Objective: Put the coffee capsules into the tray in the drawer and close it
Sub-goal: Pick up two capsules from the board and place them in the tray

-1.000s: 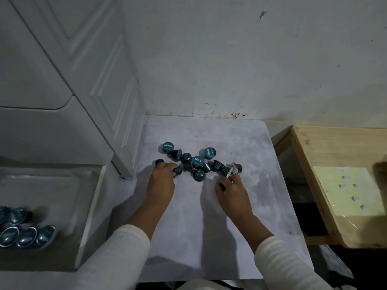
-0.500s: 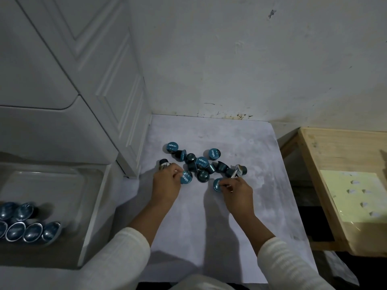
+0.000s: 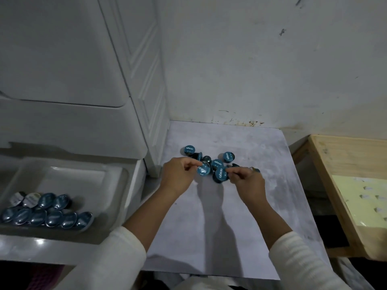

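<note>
The left hand (image 3: 180, 174) grips one blue coffee capsule (image 3: 203, 170) between thumb and fingertips, foil lid tilted toward the camera. The right hand (image 3: 247, 181) is likewise closed on a second capsule (image 3: 221, 174), held by its rim with the printed lid facing left. Both held capsules sit above the near edge of the loose pile (image 3: 211, 161), which serves as the reference point here.

The pile lies on a grey mat (image 3: 219, 227), in the far half of the mat. It contains dark-bodied capsules with blue lids; some stand lid-up, others lie on their sides. One lid-up capsule (image 3: 189, 150) marks the far-left corner of the pile, another (image 3: 228, 156) the far-right side.

Left of the pile stands a white cabinet (image 3: 134, 80), its lower corner near the pile's left edge. Farther left of the pile and nearer the camera, the drawer (image 3: 117, 243) is pulled open. Inside it rests a clear tray (image 3: 79, 174) containing two rows of capsules (image 3: 48, 212) along its near-left part, lying tilted with lids facing up and forward; the remainder of the tray floor is bare.

Right of the pile, beyond the mat edge, is a wooden frame (image 3: 339, 168) holding a pale yellow sheet (image 3: 364, 201). Behind the pile rises a stained white wall (image 3: 251, 70). Both forearms wear cream sleeves (image 3: 301, 258)
</note>
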Demonstrator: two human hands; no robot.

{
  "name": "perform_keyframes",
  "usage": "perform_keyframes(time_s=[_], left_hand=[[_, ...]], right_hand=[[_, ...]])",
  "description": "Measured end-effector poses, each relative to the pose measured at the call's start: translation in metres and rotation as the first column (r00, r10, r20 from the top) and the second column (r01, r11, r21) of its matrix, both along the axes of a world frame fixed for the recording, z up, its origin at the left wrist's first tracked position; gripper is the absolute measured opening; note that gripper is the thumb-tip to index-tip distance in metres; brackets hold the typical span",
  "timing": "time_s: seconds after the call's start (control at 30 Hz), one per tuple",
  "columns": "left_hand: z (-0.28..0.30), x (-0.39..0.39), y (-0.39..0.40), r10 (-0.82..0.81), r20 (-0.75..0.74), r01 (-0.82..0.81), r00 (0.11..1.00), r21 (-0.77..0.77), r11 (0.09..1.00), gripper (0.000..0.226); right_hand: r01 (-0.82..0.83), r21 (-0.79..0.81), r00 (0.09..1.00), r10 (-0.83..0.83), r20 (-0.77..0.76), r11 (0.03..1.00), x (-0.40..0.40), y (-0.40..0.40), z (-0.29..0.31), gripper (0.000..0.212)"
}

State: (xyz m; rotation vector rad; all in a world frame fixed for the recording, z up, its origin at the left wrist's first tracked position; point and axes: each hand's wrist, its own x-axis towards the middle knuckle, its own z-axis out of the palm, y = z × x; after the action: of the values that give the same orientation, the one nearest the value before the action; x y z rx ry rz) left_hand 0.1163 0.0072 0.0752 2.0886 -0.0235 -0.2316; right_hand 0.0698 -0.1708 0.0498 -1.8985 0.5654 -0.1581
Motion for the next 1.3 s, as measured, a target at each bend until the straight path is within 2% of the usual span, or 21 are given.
perform_keyframes(time_s=[0.1,0.23,0.4,0.6,0.73,0.87,1.07,1.3], left_hand=[[0.021,-0.001,0.019,-0.047,0.013,0.048,0.999,-0.032,0.998,0.019],[0.047,-0.004,0.055,-0.131,0.013,0.132,0.991,-0.099,0.986,0.02],[0.07,-0.006,0.125,-0.207,-0.007,0.204,0.978,-0.131,0.97,0.03],[0.084,0.008,0.237,-0.293,-0.066,0.292,0.954,-0.026,0.956,0.018],[0.078,0.029,0.3,-0.309,-0.071,0.315,0.948,0.104,0.943,0.018],[0.058,0.05,0.333,-0.423,-0.146,0.447,0.894,0.257,0.857,0.014],[0.023,0.059,0.343,-0.552,-0.23,0.596,0.801,0.236,0.767,0.015],[0.0,0.066,0.341,-0.64,-0.291,0.702,0.711,0.247,0.668,0.017]], right_hand=[[0.0,0.083,0.999,-0.003,0.037,0.997,0.002,0.013,0.024,0.016],[-0.063,0.105,0.996,0.056,0.065,0.993,0.001,0.04,0.052,0.019],[-0.133,0.174,0.988,0.116,0.103,0.976,-0.005,0.092,0.082,0.016],[-0.301,0.107,0.952,0.292,0.096,0.948,-0.002,0.179,0.098,0.024],[-0.422,0.004,0.906,0.422,0.037,0.907,0.012,0.24,0.095,0.023],[-0.518,-0.066,0.855,0.513,-0.079,0.853,0.033,0.289,0.078,0.014],[-0.669,-0.245,0.739,0.592,-0.321,0.702,0.054,0.315,0.054,0.015],[-0.741,-0.263,0.669,0.641,-0.377,0.618,0.061,0.325,0.044,0.014]])
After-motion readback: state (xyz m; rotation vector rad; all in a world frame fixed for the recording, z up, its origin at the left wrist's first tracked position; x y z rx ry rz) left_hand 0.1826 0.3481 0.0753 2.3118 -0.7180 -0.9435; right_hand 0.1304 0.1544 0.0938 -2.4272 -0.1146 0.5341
